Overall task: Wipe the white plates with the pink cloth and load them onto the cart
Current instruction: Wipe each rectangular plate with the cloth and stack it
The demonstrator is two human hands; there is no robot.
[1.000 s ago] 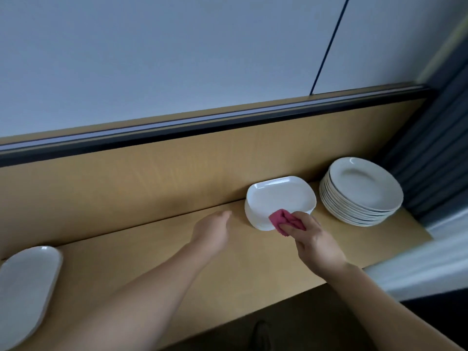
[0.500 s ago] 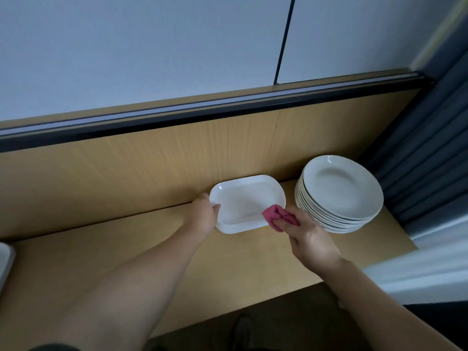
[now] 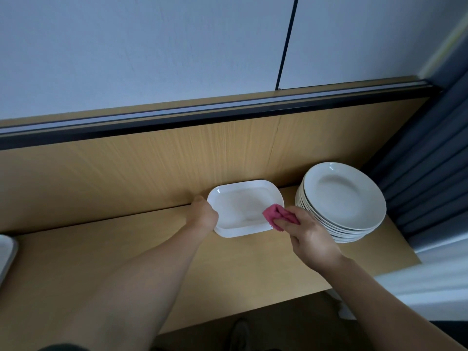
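Head view: rectangular white plate (image 3: 240, 209) lies on the wooden counter (image 3: 126, 249), close to the back panel. Left hand (image 3: 205, 214) is curled round its left rim, gripping. Right hand (image 3: 311, 236) pinches the bunched pink cloth (image 3: 276, 216) in its fingertips, and the cloth touches the plate's right rim. Stack of round white plates (image 3: 342, 198) just beside, to the right. White dish (image 3: 6, 252) at far left, cut off.

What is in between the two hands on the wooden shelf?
The white rectangular plate lies between the left hand and the right hand, which holds the pink cloth; the head view shows it.
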